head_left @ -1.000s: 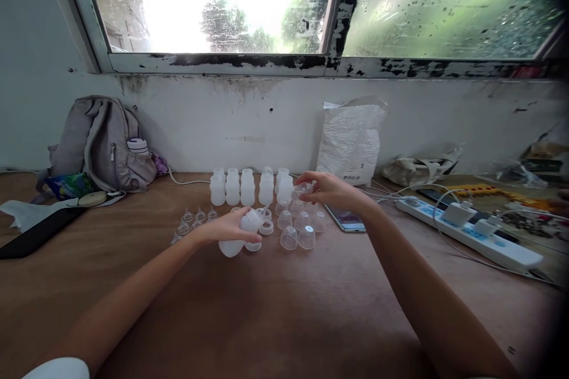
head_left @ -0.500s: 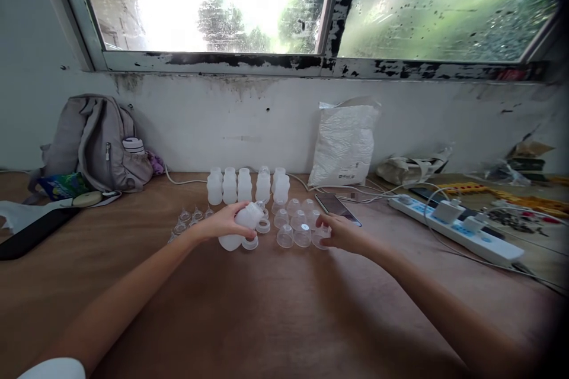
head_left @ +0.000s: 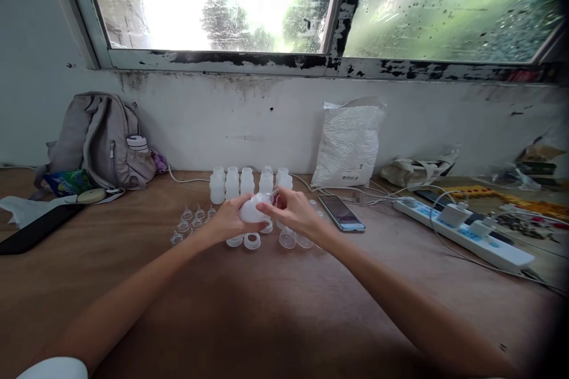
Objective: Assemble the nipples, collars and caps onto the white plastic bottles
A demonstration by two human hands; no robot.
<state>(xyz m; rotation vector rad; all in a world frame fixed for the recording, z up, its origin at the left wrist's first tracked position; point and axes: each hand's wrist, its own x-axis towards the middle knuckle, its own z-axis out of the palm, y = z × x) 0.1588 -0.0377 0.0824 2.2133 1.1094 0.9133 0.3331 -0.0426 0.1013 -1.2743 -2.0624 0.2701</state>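
Observation:
A milky white baby bottle [head_left: 249, 211] is tilted above the table, with my left hand [head_left: 229, 219] wrapped round its body. My right hand [head_left: 293, 211] is closed at the bottle's top, pinching a clear dome cap [head_left: 268, 196] against it; the fingers partly hide the cap. Below the hands lie white collar rings [head_left: 252, 241]. Several clear bottle teats [head_left: 182, 225] sit to the left. More clear dome caps [head_left: 287, 239] stand under and beside my right hand, partly covered by it. Behind, several white bottles [head_left: 232, 185] stand upright in a row.
Right of the caps lies a phone [head_left: 341, 213]. A white power strip [head_left: 462, 235] with plugs and cables runs along the right. A white plastic bag [head_left: 347, 145] leans on the wall. At the left are a grey backpack [head_left: 95, 142] and a black flat object [head_left: 42, 228].
My right hand has moved left from the dome caps to the bottle's top, bringing a clear cap. My left hand still holds the bottle, now shifted slightly right.

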